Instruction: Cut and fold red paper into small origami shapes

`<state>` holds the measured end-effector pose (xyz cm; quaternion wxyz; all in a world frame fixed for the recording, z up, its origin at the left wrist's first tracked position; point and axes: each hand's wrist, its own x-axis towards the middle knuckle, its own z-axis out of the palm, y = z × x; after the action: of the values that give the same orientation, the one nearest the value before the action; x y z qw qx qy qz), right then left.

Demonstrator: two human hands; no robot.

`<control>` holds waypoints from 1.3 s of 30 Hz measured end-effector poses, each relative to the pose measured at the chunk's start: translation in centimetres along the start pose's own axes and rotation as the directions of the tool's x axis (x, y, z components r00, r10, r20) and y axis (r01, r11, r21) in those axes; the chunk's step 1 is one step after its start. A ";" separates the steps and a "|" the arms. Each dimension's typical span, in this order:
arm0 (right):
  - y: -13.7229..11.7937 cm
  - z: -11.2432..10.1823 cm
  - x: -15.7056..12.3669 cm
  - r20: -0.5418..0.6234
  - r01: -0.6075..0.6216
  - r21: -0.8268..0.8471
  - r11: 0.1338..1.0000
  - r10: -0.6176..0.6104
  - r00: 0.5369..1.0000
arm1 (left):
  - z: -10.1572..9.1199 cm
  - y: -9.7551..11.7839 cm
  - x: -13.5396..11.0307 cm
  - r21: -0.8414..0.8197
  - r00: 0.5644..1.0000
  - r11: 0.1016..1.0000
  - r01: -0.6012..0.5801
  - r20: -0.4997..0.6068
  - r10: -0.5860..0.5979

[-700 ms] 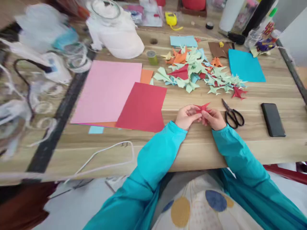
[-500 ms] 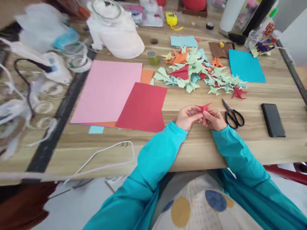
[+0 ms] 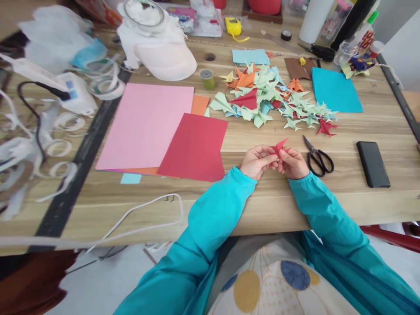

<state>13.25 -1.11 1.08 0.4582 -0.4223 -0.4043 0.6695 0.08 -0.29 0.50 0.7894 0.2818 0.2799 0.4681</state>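
A small folded red paper figure (image 3: 280, 146) with pointed tips is pinched between both hands, just above the wooden table. My left hand (image 3: 257, 161) grips its left side, thumb pressed against the fingers. On the other side my right hand (image 3: 293, 163) pinches it between thumb and fingers. Part of the figure is hidden behind the fingertips. Black-handled scissors (image 3: 319, 158) lie right of my right hand, blades pointing away. Beyond the hands spreads a pile of folded paper figures (image 3: 259, 94) in pale green, orange, red and blue; a red one (image 3: 326, 127) lies at its right end.
Red paper (image 3: 197, 146) overlaps a pink sheet (image 3: 147, 122) on the left. A phone (image 3: 373, 164) lies at the right, with blue paper (image 3: 336, 89) behind it. A white cable (image 3: 147, 203) crosses the front left. A tape measure (image 3: 233, 27) sits at the back.
The red paper figure has tilted slightly in my fingers, its upper tip a little higher. Both hands stay in nearly the same place, still pinching it.
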 end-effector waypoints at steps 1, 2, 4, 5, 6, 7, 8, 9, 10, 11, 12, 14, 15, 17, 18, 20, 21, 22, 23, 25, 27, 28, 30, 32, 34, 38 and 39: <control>0.0 0.0 0.0 -0.013 0.009 0.000 1.000 -0.008 1.000 | 0.0 0.0 0.0 -0.003 1.000 1.000 0.003 -0.003 -0.003; 0.0 0.1 0.0 -0.022 0.013 0.006 1.000 -0.013 1.000 | 0.0 0.0 0.0 -0.008 1.000 1.000 0.007 -0.009 -0.007; -0.1 0.2 0.1 -0.030 0.009 0.030 1.000 -0.009 1.000 | 0.0 0.1 0.0 -0.016 1.000 1.000 0.018 -0.022 -0.018; -0.2 0.2 0.1 -0.032 0.005 0.042 0.999 -0.004 0.999 | 0.0 0.2 0.0 -0.018 0.999 1.000 0.024 -0.027 -0.024; -0.2 0.2 0.2 -0.036 0.004 0.049 0.999 -0.002 0.999 | 0.0 0.2 -0.1 -0.021 0.999 0.999 0.030 -0.030 -0.030; -0.2 0.2 0.2 -0.046 0.007 0.051 0.999 -0.005 0.999 | 0.0 0.3 -0.1 -0.022 0.999 0.999 0.035 -0.030 -0.035; -0.2 0.2 0.2 -0.059 0.015 0.045 0.999 -0.012 0.998 | -0.1 0.3 -0.1 -0.022 0.999 0.999 0.037 -0.029 -0.038; -0.1 0.1 0.2 -0.073 0.026 0.034 0.999 -0.023 0.997 | -0.1 0.3 -0.1 -0.021 0.999 0.999 0.039 -0.026 -0.040; -0.1 0.0 0.2 -0.084 0.037 0.018 0.999 -0.036 0.996 | -0.1 0.3 -0.1 -0.020 0.999 0.999 0.037 -0.020 -0.037; 0.0 -0.1 0.2 -0.087 0.047 0.000 0.999 -0.047 0.995 | -0.1 0.2 -0.1 -0.018 0.999 0.999 0.031 -0.012 -0.031; 0.1 -0.2 0.1 -0.086 0.054 -0.018 0.998 -0.055 0.995 | -0.2 0.2 -0.1 -0.016 1.000 1.000 0.022 -0.003 -0.022; 0.2 -0.3 0.1 -0.073 0.060 -0.047 0.997 -0.063 0.995 | -0.2 0.1 -0.1 -0.015 1.000 1.000 0.002 0.013 -0.002; 0.2 -0.3 0.1 -0.069 0.060 -0.054 0.997 -0.064 0.996 | -0.2 0.0 -0.1 -0.014 1.000 1.000 -0.002 0.018 0.003; 0.2 -0.3 0.1 -0.077 0.063 -0.059 0.996 -0.067 0.995 | -0.2 0.1 -0.1 -0.012 1.000 1.000 0.004 0.021 -0.004; 0.2 -0.3 0.1 -0.087 0.070 -0.062 0.996 -0.075 0.993 | -0.2 0.1 -0.1 -0.013 1.000 1.000 0.013 0.019 -0.012; 0.2 -0.4 0.2 -0.112 0.103 -0.099 0.990 -0.114 0.987 | -0.1 0.3 -0.1 -0.014 1.000 0.999 0.029 0.007 -0.029; 0.2 -0.4 0.2 -0.129 0.128 -0.135 0.982 -0.146 0.981 | -0.1 0.3 -0.1 -0.010 0.999 0.999 0.032 -0.003 -0.032; 0.1 -0.4 0.2 -0.151 0.160 -0.175 0.971 -0.187 0.971 | -0.1 0.4 0.0 -0.002 0.999 1.000 0.032 -0.016 -0.032; 0.1 -0.4 0.3 -0.176 0.193 -0.213 0.958 -0.232 0.957 | -0.1 0.4 0.0 0.011 0.999 1.000 0.026 -0.030 -0.026; 0.0 -0.4 0.3 -0.229 0.252 -0.262 0.931 -0.314 0.922 | -0.2 0.3 0.1 0.034 0.998 0.999 0.002 -0.060 0.000; -0.1 -0.4 0.3 -0.261 0.293 -0.277 0.915 -0.365 0.893 | -0.2 0.1 0.2 0.049 0.996 0.999 -0.020 -0.088 0.024; -0.2 -0.4 0.3 -0.261 0.302 -0.286 0.909 -0.377 0.888 | -0.3 0.1 0.3 0.056 0.994 0.998 -0.025 -0.101 0.031; -0.3 -0.5 0.3 -0.239 0.307 -0.320 0.896 -0.390 0.889 | -0.3 0.1 0.3 0.073 0.992 0.997 -0.024 -0.123 0.033; -0.4 -0.5 0.3 -0.206 0.312 -0.357 0.881 -0.400 0.893 | -0.2 0.2 0.2 0.083 0.992 0.996 -0.014 -0.123 0.025; -0.5 -0.6 0.4 -0.185 0.328 -0.382 0.864 -0.419 0.889 | -0.1 0.4 0.1 0.078 0.995 0.997 0.007 -0.098 0.001; -0.5 -1.0 0.4 -0.124 0.378 -0.390 0.839 -0.455 0.882 | 0.0 0.7 0.0 0.054 0.996 0.996 0.074 -0.052 -0.071; -0.5 -1.1 0.3 -0.099 0.391 -0.381 0.838 -0.457 0.884 | 0.0 0.7 0.0 0.049 0.996 0.996 0.076 -0.055 -0.073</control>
<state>14.33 -0.49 1.17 0.5484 -0.4570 -0.5561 0.4256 -0.33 -0.03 0.95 0.7910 0.2786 0.3232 0.4384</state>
